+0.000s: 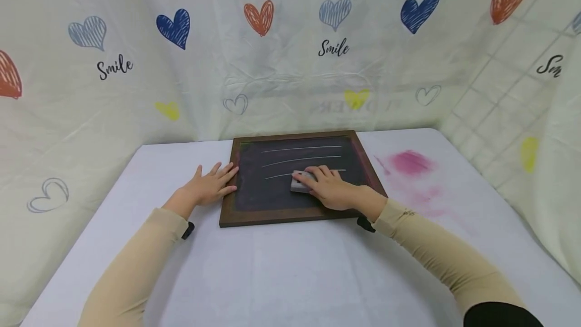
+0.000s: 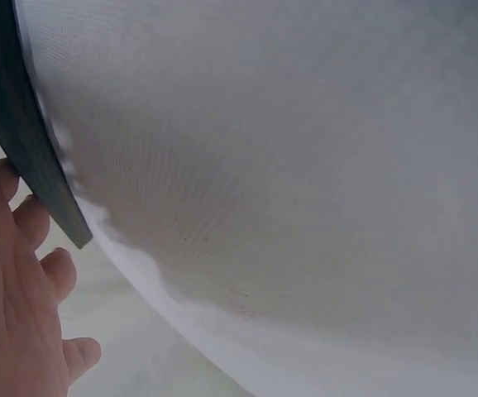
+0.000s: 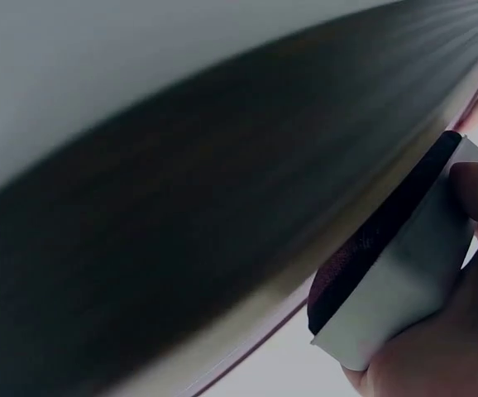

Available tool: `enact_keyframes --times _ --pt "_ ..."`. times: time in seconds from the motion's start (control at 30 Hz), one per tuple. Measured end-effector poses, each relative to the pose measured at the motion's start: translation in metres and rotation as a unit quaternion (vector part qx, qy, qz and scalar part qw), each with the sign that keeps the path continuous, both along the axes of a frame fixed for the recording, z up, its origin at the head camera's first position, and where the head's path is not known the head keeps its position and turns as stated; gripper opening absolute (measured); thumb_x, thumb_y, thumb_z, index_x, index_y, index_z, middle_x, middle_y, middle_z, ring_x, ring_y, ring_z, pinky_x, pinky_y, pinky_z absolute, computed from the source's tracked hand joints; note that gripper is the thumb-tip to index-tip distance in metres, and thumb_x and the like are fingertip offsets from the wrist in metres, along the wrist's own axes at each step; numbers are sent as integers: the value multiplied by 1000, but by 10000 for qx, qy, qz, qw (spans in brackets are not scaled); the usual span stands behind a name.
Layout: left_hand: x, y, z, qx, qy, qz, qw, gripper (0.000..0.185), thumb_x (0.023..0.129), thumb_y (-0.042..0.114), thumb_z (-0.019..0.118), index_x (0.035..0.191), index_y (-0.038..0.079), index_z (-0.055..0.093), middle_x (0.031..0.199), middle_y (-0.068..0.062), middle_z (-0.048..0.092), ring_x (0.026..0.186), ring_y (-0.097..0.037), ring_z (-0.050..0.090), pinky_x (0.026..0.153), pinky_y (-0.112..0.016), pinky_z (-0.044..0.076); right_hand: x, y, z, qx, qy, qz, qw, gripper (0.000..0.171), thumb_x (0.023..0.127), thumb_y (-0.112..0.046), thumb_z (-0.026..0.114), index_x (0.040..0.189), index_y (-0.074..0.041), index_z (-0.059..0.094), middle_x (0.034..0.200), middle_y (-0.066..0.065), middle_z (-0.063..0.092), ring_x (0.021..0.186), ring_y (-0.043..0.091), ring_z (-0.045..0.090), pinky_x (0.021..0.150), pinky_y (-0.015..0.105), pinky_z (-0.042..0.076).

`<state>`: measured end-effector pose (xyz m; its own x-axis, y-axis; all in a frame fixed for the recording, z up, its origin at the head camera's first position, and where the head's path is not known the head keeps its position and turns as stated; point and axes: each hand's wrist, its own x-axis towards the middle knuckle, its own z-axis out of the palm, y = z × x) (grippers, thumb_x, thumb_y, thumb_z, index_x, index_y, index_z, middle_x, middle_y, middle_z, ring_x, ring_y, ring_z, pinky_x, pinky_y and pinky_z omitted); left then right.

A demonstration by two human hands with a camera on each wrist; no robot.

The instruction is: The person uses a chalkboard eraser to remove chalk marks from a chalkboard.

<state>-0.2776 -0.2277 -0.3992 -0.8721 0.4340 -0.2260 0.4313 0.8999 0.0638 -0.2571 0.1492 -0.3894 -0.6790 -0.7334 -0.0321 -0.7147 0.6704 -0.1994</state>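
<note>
backdrop: pale sheet (image 1: pixel 290 79) with coloured hearts and "Smile" print, hung behind and beside the bench
bench (image 1: pixel 290 266): white cover, pink smear (image 1: pixel 410 162) on the right
chalkboard (image 1: pixel 272 193): wood frame, flat at bench centre, three chalk lines
left hand (image 1: pixel 210 186): fingers straight, flat on frame's left edge
right hand (image 1: pixel 330 187): curled round eraser (image 1: pixel 299 181), pressed on board's lowest line

A white table (image 1: pixel 290 266) with rounded far corners carried the things. A wooden-framed chalkboard (image 1: pixel 297 211) lay flat on it toward the far edge, near the middle. Just right of the board, a pink chalk smear (image 1: pixel 410 162) marked the tabletop, with fainter pink smudging trailing toward the near side. The person's sleeved forearms rested on the surface.
</note>
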Motion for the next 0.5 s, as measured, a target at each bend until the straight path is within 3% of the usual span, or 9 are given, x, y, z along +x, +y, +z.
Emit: enact_keyframes --times 0.33,0.5 --pt "1 1 -1 -57 -17 80 9999 70 110 51 37 166 14 17 171 -13 12 155 -40 9 114 -74 3 11 -93 2 667 -191 501 9963 58 113 -24 39 166 -26 16 163 15 23 147 35 25 112 57 30" --pt "0 1 -2 -96 -6 64 9999 70 110 51 36 166 14 18 171 -12 12 155 -40 10 114 -75 3 17 -117 4 787 -117 522 9955 58 113 -26 37 167 -28 15 164 13 23 148 33 25 114 56 31"
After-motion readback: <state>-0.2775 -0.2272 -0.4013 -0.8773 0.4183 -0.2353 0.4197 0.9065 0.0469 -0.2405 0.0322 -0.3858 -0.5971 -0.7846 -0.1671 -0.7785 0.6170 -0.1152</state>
